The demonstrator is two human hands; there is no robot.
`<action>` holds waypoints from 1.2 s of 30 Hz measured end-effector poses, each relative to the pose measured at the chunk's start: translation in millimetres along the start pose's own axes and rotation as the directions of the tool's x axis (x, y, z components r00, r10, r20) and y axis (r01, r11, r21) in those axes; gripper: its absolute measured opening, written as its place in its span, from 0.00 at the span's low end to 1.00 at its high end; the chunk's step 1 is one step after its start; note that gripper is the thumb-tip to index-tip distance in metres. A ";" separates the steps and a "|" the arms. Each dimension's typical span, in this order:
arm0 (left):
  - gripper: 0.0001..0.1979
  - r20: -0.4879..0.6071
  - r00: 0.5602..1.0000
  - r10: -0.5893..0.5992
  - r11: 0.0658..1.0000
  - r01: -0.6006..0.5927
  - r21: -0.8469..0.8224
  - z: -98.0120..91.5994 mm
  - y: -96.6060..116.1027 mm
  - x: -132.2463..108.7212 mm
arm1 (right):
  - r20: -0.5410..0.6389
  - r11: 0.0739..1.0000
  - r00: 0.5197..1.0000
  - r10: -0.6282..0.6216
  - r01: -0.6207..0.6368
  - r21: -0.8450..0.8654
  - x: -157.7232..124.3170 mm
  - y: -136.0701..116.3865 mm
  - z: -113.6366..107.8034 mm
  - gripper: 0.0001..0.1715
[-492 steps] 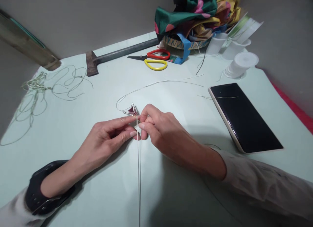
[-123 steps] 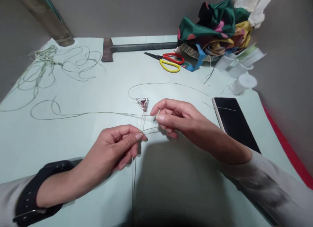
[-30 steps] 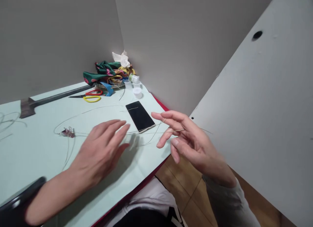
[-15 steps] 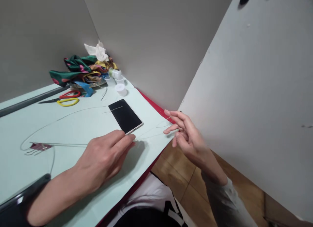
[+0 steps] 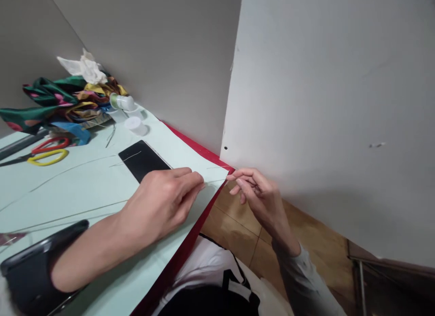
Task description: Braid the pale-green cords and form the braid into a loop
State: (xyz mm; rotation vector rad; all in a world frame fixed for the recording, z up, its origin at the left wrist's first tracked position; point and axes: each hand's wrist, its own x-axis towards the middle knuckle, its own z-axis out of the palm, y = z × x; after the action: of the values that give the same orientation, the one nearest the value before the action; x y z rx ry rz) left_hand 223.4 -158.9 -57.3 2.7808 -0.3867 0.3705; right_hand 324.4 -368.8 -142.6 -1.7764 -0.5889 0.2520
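Pale, thin waxed cord (image 5: 215, 182): one taut stretch, long axis running left to right across the near corner of the mint-green paper table cover (image 5: 102, 184) and out past its red edge (image 5: 190, 243).

Left hand (image 5: 163, 202): palm down on the cover, thumb and forefinger tips closed on the cord just inside the table edge; the cord trails away behind the wrist, toward the left of the picture.

Right hand (image 5: 261, 198): off the table, over the wooden floor, thumb and forefinger pinched shut on the cord's free end. The cord thus lies to the left of this grip, and the short span between the two pinches crosses the table edge. Both hands touch the cord; the left is nearer its main length.

Black slab phone (image 5: 141, 159): flat, just behind the left hand.

Red-and-yellow-handled scissors (image 5: 47, 152), white spool (image 5: 135, 124), heap of patterned cloth (image 5: 57, 100): far side, well apart.
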 end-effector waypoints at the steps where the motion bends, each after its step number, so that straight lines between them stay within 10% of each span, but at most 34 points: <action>1: 0.14 0.009 1.000 -0.019 1.000 0.019 -0.025 0.7 -0.8 5.0 | 0.000 1.000 1.000 0.007 -0.007 0.009 -1.5 0.4 -2.1 0.09; 15: 0.18 0.201 0.938 -0.283 0.880 0.337 -0.334 0.9 -7.5 35.1 | -0.033 0.995 0.999 0.014 -0.011 0.095 -8.6 4.2 -7.5 0.14; 28: 0.16 0.251 0.918 -0.307 0.831 0.387 -0.399 6.5 -0.3 51.2 | -0.076 0.988 0.997 -0.010 0.021 0.154 -11.1 5.2 -9.4 0.11; 36: 0.14 0.264 0.938 -0.224 0.832 0.326 -0.450 17.3 12.6 62.7 | -0.385 0.980 0.908 -0.165 0.196 0.041 -24.6 4.7 -2.1 0.06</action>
State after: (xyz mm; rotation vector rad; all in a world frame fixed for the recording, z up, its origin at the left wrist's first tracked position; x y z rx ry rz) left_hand 281.6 -190.2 -51.6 2.3243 -0.0919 -0.0778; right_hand 305.6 -384.1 -149.7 -1.6242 -0.4504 -0.1951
